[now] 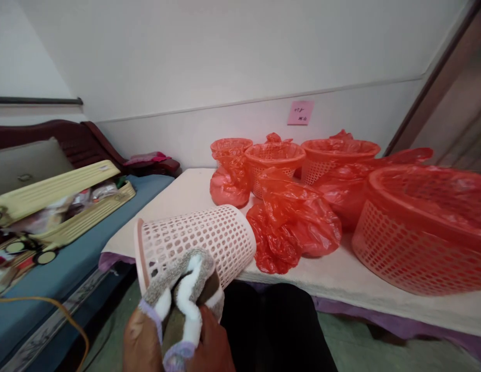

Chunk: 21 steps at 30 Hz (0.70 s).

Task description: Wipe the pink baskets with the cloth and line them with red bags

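Note:
My left hand (141, 338) and my right hand (213, 343) are low in the view, close together. Both are closed on a bunched fuzzy cloth (190, 294) in grey, white and brown, with lavender edging; its exact kind is unclear. Just behind the cloth, a pale pink perforated plastic basket (201, 227) lies on its side, its wider rim to the left. The cloth overlaps its near side, and I cannot tell whether they touch. A crumpled red plastic bag (295, 222) sits beside the basket's right end. Parts of my fingers are hidden by the cloth.
Several red bag-lined baskets stand along the white-covered table (178, 188), the largest basket (422, 248) at right. A tied red bag (229, 186) sits farther back. At left, an open yellow suitcase (70, 191) lies on a blue bed (147, 188). A pink note (300, 112) hangs on the wall.

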### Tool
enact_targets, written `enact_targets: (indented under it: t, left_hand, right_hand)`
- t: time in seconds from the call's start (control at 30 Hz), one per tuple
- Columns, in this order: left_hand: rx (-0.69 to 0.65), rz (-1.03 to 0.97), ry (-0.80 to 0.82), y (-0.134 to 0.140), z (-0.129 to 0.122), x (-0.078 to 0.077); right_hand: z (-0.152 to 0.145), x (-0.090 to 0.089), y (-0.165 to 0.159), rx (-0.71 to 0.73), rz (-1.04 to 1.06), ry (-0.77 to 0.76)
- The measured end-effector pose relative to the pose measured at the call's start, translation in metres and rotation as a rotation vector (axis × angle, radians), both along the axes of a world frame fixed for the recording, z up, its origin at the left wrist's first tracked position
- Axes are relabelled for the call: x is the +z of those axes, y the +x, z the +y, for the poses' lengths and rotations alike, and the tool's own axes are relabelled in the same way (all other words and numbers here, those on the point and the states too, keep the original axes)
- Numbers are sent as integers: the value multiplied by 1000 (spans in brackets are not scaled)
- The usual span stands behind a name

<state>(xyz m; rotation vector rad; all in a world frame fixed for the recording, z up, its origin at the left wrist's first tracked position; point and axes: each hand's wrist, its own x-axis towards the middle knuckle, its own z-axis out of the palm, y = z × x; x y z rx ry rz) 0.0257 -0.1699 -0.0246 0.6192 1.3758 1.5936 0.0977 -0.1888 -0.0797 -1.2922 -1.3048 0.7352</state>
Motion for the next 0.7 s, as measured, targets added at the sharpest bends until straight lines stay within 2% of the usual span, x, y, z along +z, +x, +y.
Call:
enact_targets:
  t: [0.07,0.13,0.2,0.23,0.33,0.4,0.5,0.6,0.7]
  left_hand:
    - [-4,-13,-9,-1,1,5]
    - [16,-9,-25,-3,0,7]
    - [39,-24,-44,-6,0,8]
    - [47,-30,-56,-7,0,8]
    - [43,-68,-73,-3,0,9]
    - [36,-98,-76,3,2,12]
    - [27,-138,-51,10,7,17]
    - [47,-188,-112,7,13,20]
    - [86,-245,-148,1,19,21]
  right_hand:
    - [5,-8,8,10,34,-84]
    - [18,-15,31,-30,6,4]
    - [35,-18,61,-115,-41,124]
    - [42,-18,75,-240,-58,163]
    - [51,-14,95,-379,-76,117]
    - [43,-11,84,-324,-68,130]
    - [18,-12,44,-73,-32,244]
    - [0,-16,9,17,23,167]
    - [-5,-20,-1,10,26,46]
